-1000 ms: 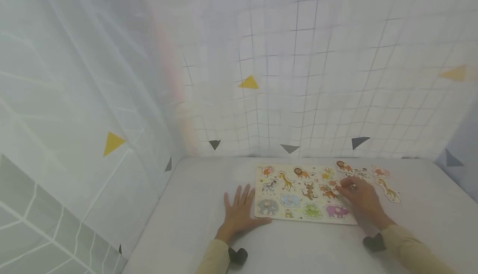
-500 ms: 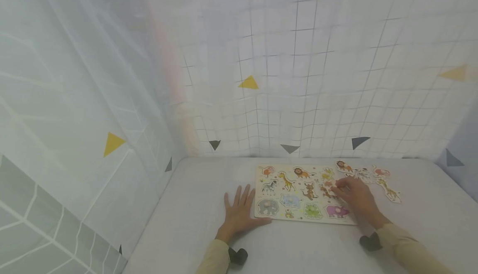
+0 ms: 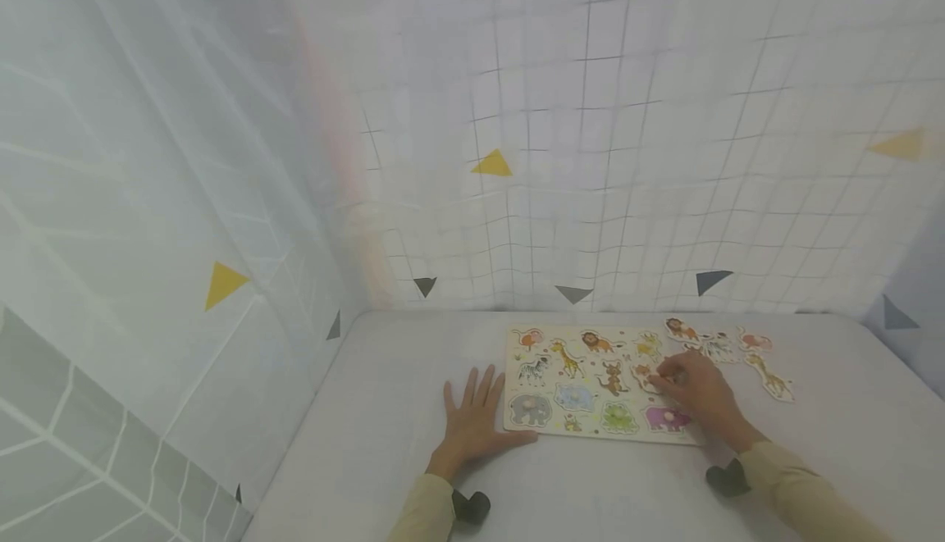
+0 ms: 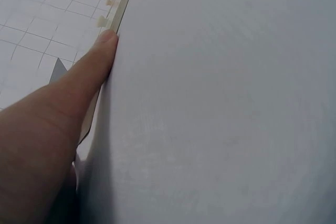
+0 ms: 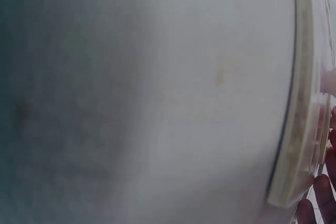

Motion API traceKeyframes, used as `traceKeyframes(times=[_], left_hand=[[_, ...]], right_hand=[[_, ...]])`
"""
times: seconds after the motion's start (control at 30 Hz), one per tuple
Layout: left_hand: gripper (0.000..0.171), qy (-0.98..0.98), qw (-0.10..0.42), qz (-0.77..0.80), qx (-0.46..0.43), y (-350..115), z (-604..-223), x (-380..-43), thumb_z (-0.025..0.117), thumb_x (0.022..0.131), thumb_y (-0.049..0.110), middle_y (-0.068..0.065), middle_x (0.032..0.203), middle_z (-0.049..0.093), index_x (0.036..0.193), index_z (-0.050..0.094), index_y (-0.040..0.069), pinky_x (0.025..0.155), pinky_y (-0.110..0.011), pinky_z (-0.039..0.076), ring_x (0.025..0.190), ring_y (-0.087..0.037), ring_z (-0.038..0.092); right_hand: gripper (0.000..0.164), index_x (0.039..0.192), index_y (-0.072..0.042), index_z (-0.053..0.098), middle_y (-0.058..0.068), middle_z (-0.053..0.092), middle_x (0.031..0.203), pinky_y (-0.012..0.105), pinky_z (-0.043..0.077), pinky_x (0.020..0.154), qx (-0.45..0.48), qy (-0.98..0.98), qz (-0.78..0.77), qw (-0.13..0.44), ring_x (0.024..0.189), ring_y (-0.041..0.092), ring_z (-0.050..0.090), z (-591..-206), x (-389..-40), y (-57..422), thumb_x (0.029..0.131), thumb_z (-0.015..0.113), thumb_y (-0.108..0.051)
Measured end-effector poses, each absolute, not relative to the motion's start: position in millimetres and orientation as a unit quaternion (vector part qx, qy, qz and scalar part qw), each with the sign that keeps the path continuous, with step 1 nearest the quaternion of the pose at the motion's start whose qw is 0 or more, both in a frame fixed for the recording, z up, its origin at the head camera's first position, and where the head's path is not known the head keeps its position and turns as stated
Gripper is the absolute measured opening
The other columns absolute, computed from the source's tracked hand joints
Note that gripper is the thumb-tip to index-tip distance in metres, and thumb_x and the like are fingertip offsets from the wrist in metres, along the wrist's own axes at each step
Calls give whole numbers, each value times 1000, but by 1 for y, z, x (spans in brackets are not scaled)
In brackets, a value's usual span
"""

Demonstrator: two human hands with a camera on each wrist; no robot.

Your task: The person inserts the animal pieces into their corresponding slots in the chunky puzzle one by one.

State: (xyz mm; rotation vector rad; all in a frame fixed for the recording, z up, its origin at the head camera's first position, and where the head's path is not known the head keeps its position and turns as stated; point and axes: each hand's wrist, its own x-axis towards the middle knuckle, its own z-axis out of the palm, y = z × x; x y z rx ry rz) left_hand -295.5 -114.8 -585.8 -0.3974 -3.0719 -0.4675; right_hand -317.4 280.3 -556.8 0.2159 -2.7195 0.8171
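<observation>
A pale wooden animal peg puzzle board (image 3: 591,435) lies on the white-covered table. My left hand (image 3: 472,423) is spread beside its left end, thumb (image 4: 100,51) along the front edge. With thumb and fingertips, my right hand (image 3: 697,390) pinches an orange animal puzzle piece (image 3: 641,371) over the right part of the board, partly hidden by the fingers. In the right wrist view, fingers (image 5: 324,195) show beyond the board edge (image 5: 298,108). Knobbed pieces sit along the near row: a grey elephant (image 3: 529,411), a green frog (image 3: 618,418) and a purple animal (image 3: 664,420).
Loose pieces lie right of the board: a lion (image 3: 681,329), a zebra (image 3: 719,348), a monkey (image 3: 757,339) and a giraffe (image 3: 769,376). A white gridded cloth wall (image 3: 546,230) rises behind the table.
My right hand has moved left and slightly nearer over the board, carrying the orange animal piece to the printed spot there. The left hand has stayed still.
</observation>
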Motion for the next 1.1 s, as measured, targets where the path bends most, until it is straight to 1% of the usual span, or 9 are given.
traceKeyframes(times=[0.2, 0.4, 0.5, 0.77, 0.9, 0.97, 1.03, 1.1], left_hand=[[119, -980, 8, -150, -128, -114, -586, -295, 51, 73, 96, 7, 176, 7, 166, 16, 30, 126, -74, -4, 165, -28, 4], [120, -979, 0, -158, -130, -115, -580, -293, 54, 73, 95, 5, 177, 8, 166, 17, 28, 126, -73, -6, 165, -29, 3], [119, -978, -1, -163, -129, -115, -579, -292, 54, 73, 94, 4, 177, 9, 166, 18, 28, 125, -74, -6, 165, -30, 3], [119, -979, -3, -160, -127, -115, -580, -291, 52, 74, 95, 6, 176, 7, 166, 17, 29, 126, -74, -5, 165, -28, 3], [119, -978, -4, -164, -128, -115, -579, -291, 53, 73, 95, 6, 176, 7, 166, 17, 29, 126, -73, -5, 165, -28, 3], [120, -978, -3, -166, -128, -115, -579, -292, 54, 73, 95, 5, 176, 8, 166, 18, 28, 126, -74, -5, 165, -29, 4], [120, -979, -7, -159, -126, -115, -580, -293, 53, 72, 96, 6, 176, 7, 166, 17, 30, 126, -73, -6, 165, -28, 2], [121, -980, -8, -152, -124, -114, -583, -294, 52, 72, 97, 7, 176, 6, 166, 16, 30, 126, -73, -6, 165, -27, 2]], right_hand=[[17, 91, -10, 73, 7, 73, 90, 38, 49, 78, 68, -950, 280, 122, 88, 24, 64, -555, -318, 280, 90, 79, -26], [19, 91, -11, 72, 6, 74, 90, 36, 50, 76, 66, -950, 285, 109, 88, 23, 65, -555, -318, 281, 90, 79, -29], [19, 93, -12, 72, 5, 75, 92, 34, 49, 76, 65, -950, 287, 103, 88, 21, 65, -555, -317, 281, 90, 79, -29], [25, 95, -12, 71, 4, 74, 93, 28, 47, 72, 58, -952, 290, 81, 86, 17, 65, -553, -315, 280, 90, 79, -36], [24, 93, -13, 71, 5, 74, 93, 31, 49, 72, 72, -952, 285, 87, 85, 19, 66, -548, -315, 282, 90, 80, -35], [23, 95, -12, 72, 7, 74, 95, 33, 50, 74, 75, -951, 288, 90, 87, 21, 67, -546, -315, 283, 90, 79, -34], [24, 99, -11, 72, 12, 75, 101, 37, 52, 77, 73, -950, 289, 92, 91, 26, 68, -546, -313, 285, 92, 78, -33], [23, 104, -9, 71, 17, 74, 110, 45, 55, 81, 66, -949, 294, 93, 98, 33, 69, -547, -312, 288, 95, 74, -29]])
